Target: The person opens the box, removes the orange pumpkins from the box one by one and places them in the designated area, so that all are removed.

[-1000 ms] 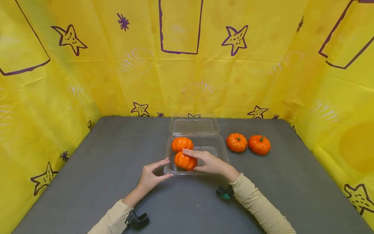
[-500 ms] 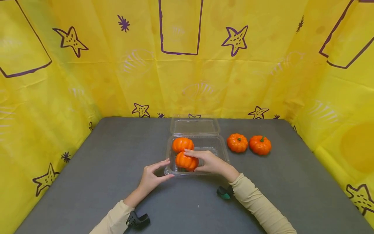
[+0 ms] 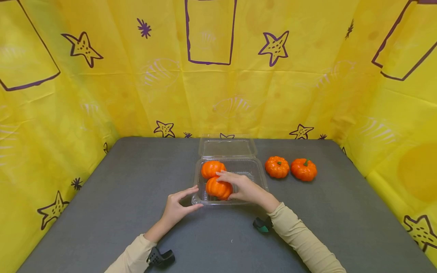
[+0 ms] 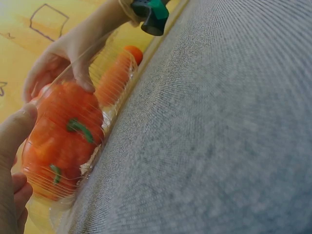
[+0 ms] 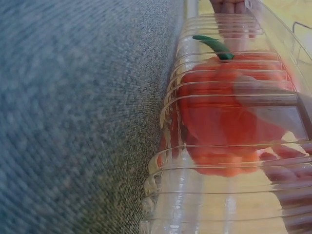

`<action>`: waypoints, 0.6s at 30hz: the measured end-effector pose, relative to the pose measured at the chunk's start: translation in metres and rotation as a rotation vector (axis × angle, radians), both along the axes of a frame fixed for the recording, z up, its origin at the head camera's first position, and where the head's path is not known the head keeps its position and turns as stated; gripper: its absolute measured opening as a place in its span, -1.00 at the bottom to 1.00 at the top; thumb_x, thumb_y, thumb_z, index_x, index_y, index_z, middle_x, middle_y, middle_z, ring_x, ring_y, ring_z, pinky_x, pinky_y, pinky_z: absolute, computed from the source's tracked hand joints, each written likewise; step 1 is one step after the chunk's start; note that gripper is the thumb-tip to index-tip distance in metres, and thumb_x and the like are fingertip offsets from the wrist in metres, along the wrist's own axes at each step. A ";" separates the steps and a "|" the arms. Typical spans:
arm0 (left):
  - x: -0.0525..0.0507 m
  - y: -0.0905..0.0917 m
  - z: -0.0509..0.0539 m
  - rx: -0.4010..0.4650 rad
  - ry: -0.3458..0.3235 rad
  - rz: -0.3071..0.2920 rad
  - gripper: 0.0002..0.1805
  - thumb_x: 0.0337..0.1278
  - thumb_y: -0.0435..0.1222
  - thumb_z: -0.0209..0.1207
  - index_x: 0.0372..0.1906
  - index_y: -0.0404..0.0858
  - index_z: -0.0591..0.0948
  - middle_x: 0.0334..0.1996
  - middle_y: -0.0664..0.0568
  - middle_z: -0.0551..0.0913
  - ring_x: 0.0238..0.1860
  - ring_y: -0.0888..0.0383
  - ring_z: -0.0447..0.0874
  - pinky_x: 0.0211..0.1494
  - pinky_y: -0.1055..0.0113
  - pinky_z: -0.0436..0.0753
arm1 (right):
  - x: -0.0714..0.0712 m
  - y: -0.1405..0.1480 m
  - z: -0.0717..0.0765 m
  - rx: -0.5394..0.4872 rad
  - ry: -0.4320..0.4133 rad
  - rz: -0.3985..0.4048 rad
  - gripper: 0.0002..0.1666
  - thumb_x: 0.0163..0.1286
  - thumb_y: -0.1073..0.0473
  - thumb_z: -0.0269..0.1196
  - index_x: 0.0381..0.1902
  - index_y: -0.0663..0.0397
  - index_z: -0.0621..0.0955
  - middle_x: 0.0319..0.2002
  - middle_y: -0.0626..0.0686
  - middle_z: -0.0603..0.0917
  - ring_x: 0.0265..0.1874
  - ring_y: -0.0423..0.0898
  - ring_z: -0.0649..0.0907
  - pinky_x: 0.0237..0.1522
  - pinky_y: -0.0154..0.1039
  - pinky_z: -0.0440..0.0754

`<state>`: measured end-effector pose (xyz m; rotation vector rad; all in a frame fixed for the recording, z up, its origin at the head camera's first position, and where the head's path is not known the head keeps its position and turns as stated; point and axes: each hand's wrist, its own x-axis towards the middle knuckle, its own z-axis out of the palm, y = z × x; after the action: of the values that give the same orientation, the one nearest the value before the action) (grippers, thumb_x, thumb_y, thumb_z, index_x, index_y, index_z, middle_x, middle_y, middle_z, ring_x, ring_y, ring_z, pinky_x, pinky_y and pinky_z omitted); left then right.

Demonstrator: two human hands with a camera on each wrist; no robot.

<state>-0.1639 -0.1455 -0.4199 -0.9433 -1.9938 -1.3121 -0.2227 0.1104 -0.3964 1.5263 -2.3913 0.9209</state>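
A clear plastic clamshell container (image 3: 257, 163) lies on the table with its lid (image 3: 227, 147) folded back. In its left half are two orange toy pumpkins, a far pumpkin (image 3: 212, 168) and a near pumpkin (image 3: 218, 188). My right hand (image 3: 244, 188) holds the near pumpkin, fingers over its top and thumb at its right side. My left hand (image 3: 175, 206) holds the container's near-left corner between thumb and fingers. Through the clear wall, the right wrist view shows a pumpkin (image 5: 214, 107) with a green stem.
Right of the container, two more orange pumpkins, a left one (image 3: 277, 167) and a right one (image 3: 304, 169), sit side by side on the grey table (image 3: 136, 167). A yellow cloth (image 3: 218, 87) printed with stars stands behind and at both sides.
The right hand's fingertips have shifted slightly up and to the right on the near pumpkin, which has moved a touch to the right. My left hand stays at the container's corner.
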 end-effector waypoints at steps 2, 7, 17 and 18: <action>0.000 0.000 0.000 0.002 0.004 0.000 -0.45 -0.69 -0.57 0.45 -0.25 -0.49 0.61 -0.29 -0.38 0.59 -0.25 -0.16 0.61 -0.04 0.43 0.48 | 0.000 0.000 -0.001 -0.007 -0.006 -0.008 -0.28 -0.16 0.35 0.46 0.04 0.13 0.48 0.15 0.07 0.44 0.12 -0.06 0.41 0.07 -0.26 0.38; 0.000 0.000 0.000 0.006 0.009 0.001 -0.45 -0.70 -0.57 0.45 -0.25 -0.49 0.61 -0.29 -0.37 0.59 -0.25 -0.16 0.61 -0.03 0.43 0.48 | -0.002 0.001 -0.001 -0.037 0.008 -0.017 -0.21 -0.21 0.32 0.48 0.08 0.18 0.46 0.07 0.07 0.51 0.02 -0.06 0.50 0.02 -0.27 0.43; 0.000 0.000 0.001 0.000 0.005 0.000 -0.45 -0.70 -0.58 0.45 -0.27 -0.55 0.59 -0.29 -0.37 0.59 -0.24 -0.16 0.61 -0.03 0.44 0.47 | -0.002 0.003 0.000 -0.062 -0.008 0.006 -0.21 -0.20 0.29 0.49 0.08 0.25 0.47 0.10 0.12 0.48 0.09 -0.02 0.44 0.08 -0.19 0.38; 0.001 0.000 0.001 0.000 0.003 0.002 -0.45 -0.71 -0.58 0.45 -0.27 -0.55 0.59 -0.28 -0.37 0.59 -0.25 -0.16 0.61 -0.03 0.44 0.47 | -0.002 0.003 0.001 -0.074 -0.019 0.002 -0.21 -0.21 0.30 0.49 0.07 0.23 0.48 0.10 0.11 0.48 0.09 -0.03 0.44 0.08 -0.19 0.38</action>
<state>-0.1633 -0.1454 -0.4186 -0.9429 -1.9918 -1.3082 -0.2245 0.1137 -0.3951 1.5011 -2.3411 1.0165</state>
